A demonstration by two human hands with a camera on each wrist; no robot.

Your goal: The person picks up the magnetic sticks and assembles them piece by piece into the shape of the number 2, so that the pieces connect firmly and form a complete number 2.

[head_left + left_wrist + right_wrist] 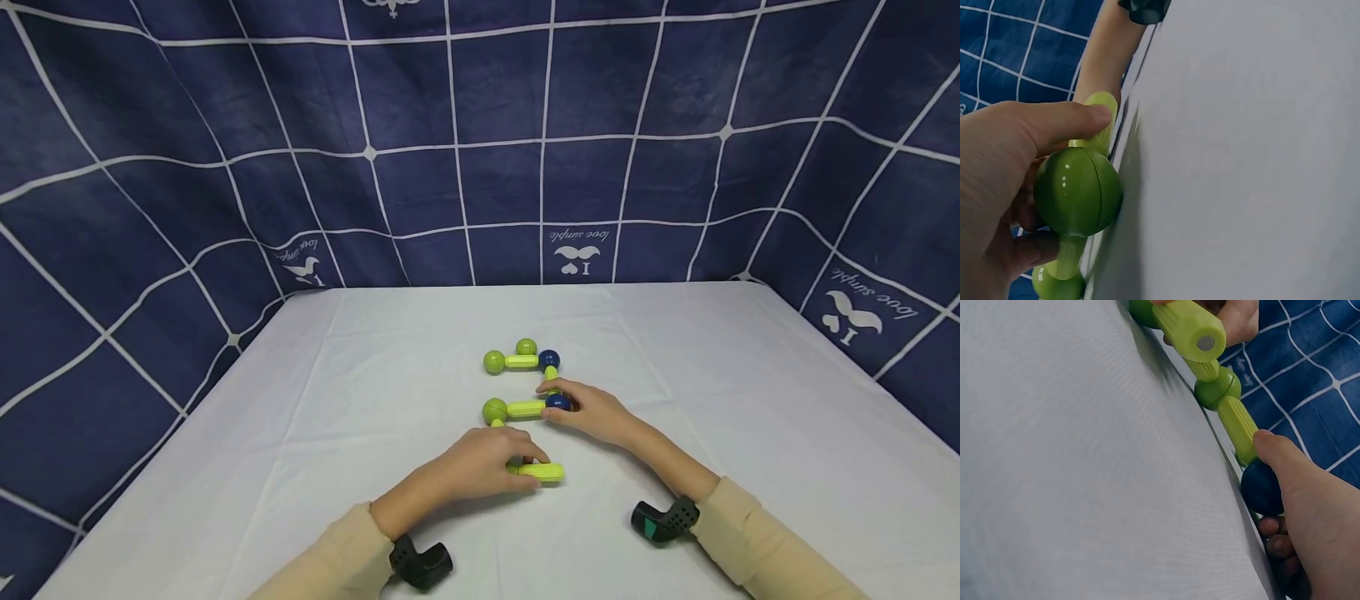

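Observation:
A zigzag chain of yellow-green rods and balls lies on the white table. At its near end, my left hand pinches a yellow-green rod beside a green ball, which the hand hides in the head view. That rod's free end shows a round grey disc in the right wrist view. My right hand holds the nearer dark blue ball, its thumb on the rod joint. From there a rod runs left to another green ball.
Farther back, the chain turns at a second dark blue ball and ends in a green ball. Another green ball sits just behind that last rod. A blue checked cloth hangs behind and beside the white table.

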